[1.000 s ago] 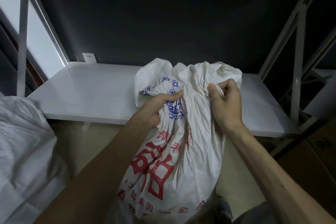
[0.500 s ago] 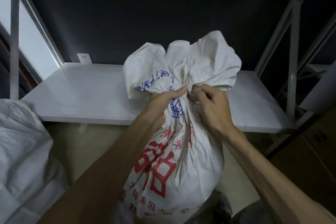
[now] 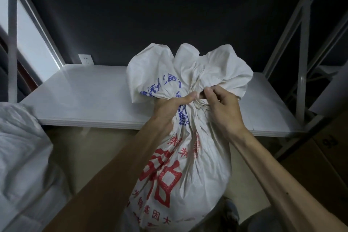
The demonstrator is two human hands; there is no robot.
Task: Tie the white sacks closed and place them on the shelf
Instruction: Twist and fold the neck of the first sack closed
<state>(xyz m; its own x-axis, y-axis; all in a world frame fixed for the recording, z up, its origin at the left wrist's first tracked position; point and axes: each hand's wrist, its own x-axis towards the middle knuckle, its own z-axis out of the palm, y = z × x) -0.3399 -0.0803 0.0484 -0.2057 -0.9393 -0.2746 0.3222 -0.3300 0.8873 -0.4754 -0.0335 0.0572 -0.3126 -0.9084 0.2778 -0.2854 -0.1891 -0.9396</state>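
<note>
A full white sack with red and blue print stands in front of me, below the front edge of the white shelf. Its neck is bunched together and the loose mouth flares out above. My left hand grips the gathered neck from the left, thumb across the front. My right hand pinches a thin tie or fold of cloth at the neck from the right. Whether a knot is formed is hidden by the fingers.
Another white sack lies at the lower left. Metal shelf uprights rise at the right and an upright at the left. Cardboard boxes stand at the lower right. A wall socket sits behind the shelf.
The sack's mouth has been gathered tighter and its loose top flared up. My right hand moved from the right fold in to the neck, beside my left thumb.
</note>
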